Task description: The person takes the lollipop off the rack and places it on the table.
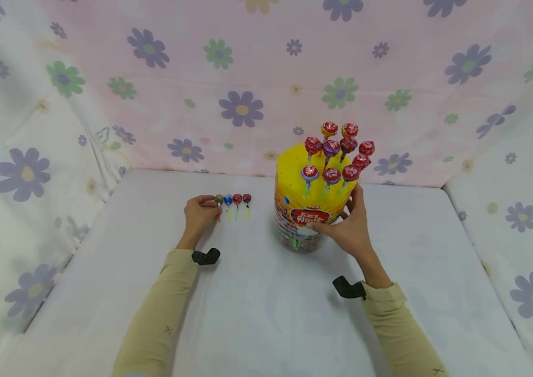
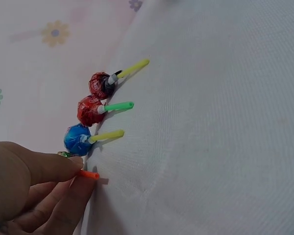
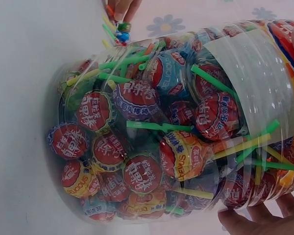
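With thumb and fingers my left hand [image 1: 199, 213] pinches a green-wrapped lollipop [image 1: 219, 199] at the left end of a short row. Its orange stick [image 2: 90, 174] pokes out past the fingertips in the left wrist view. Beside it lie a blue lollipop [image 2: 78, 139], a red lollipop [image 2: 90, 110] and a dark red lollipop [image 2: 102, 85]. My right hand [image 1: 352, 230] grips the side of a big clear jar [image 3: 152, 127] full of wrapped lollipops, thumb in front. Several lollipops stand upright in the jar's yellow lid [image 1: 290, 167].
A white cloth covers the table [image 1: 266, 314]. Flowered curtains [image 1: 266, 68] hang behind it and on both sides. Black camera mounts [image 1: 206, 256] sit on both wrists, over the beige sleeves [image 1: 158, 314].
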`<state>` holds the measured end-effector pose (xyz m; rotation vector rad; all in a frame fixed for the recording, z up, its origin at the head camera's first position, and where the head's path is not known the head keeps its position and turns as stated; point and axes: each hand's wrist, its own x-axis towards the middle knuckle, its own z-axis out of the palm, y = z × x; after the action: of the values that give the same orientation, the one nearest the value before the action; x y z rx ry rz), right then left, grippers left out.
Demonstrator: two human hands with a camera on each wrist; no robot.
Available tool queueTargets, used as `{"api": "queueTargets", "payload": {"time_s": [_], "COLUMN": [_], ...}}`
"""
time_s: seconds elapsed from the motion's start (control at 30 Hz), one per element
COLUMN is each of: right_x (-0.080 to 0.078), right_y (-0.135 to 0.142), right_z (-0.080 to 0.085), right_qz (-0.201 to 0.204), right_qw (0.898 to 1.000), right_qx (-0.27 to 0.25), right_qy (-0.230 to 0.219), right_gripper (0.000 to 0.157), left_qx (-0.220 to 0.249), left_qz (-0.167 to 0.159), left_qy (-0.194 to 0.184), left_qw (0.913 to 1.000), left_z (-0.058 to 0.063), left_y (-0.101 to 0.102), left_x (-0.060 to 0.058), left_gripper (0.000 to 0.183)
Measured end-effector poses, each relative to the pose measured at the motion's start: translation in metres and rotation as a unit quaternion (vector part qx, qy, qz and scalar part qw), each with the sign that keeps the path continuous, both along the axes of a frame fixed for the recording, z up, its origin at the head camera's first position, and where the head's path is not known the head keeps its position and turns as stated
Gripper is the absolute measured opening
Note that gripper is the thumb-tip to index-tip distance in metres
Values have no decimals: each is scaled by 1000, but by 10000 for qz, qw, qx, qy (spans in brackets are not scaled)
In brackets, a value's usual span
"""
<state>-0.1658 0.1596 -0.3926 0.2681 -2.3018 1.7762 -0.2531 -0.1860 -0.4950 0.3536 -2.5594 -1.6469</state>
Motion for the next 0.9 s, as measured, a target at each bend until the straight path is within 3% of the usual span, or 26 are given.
{"api": "queueTargets", "payload": {"time_s": [0.3,0.5,0.6,0.7,0.8,0.9], "right_x": [1,0,0,-1,-1,-1], "right_y": [0,1,2,2,2,2], "right_z": [3,3,2,2,2,2], "right_qz": [19,22,42,58,75,78], "right_qw": [10000,9999,9999,9999,9999,9999], "right_qx": [24,69,80,75,76,83], "right_qy": [-76,-97,-74,-41,-25,-16], "right_gripper": [95,96,97,97,98,99], "left_qx": [-574,-734,-594,-232,266,827], "left_qz": [-125,-295,-618,-1094,-1498,-1754], "left_qy": [264,217,440,923,1526,2164], "left_qw": [9979,9966,9953,9894,9765,9569], "left_z": [2,16,32,57,89,118], "left_y": [3,-1,1,12,32,58], "left_x": [1,5,7,13,25,39], "left_gripper": [40,41,39,36,33,30]}}
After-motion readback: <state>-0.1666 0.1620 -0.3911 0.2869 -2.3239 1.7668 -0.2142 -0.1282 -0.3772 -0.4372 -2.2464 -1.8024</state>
